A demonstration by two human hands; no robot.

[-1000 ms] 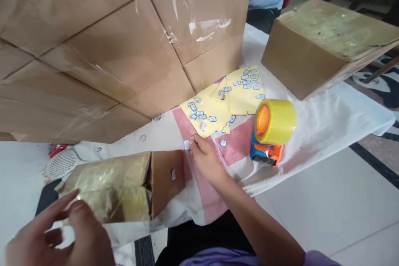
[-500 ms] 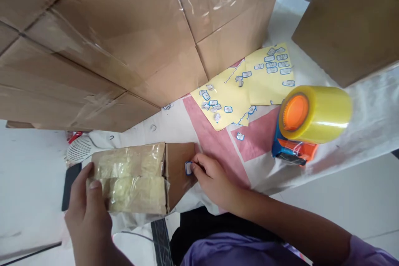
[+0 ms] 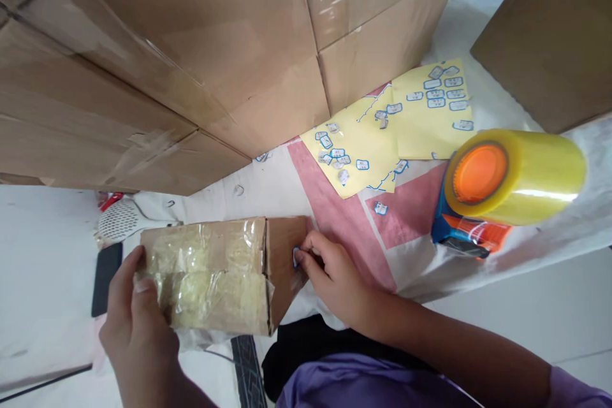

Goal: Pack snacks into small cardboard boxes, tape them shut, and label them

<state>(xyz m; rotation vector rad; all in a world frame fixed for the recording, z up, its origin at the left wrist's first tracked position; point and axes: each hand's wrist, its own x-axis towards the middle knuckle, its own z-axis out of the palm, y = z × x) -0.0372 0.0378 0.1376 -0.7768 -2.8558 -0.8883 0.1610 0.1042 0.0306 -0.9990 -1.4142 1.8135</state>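
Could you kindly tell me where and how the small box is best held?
Probably the left end of the small box, with the left hand coming from the left, thumb on top: the box runs lengthwise left to right, and the right hand occupies its right end face with a label.

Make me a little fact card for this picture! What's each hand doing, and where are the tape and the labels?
Left hand: grips the left end of the small box
Right hand: pinches a label at the box's right side
Tape roll: to the right, on a blue-and-orange dispenser
Other labels: mostly on yellow sheets
Behind: stacked big boxes
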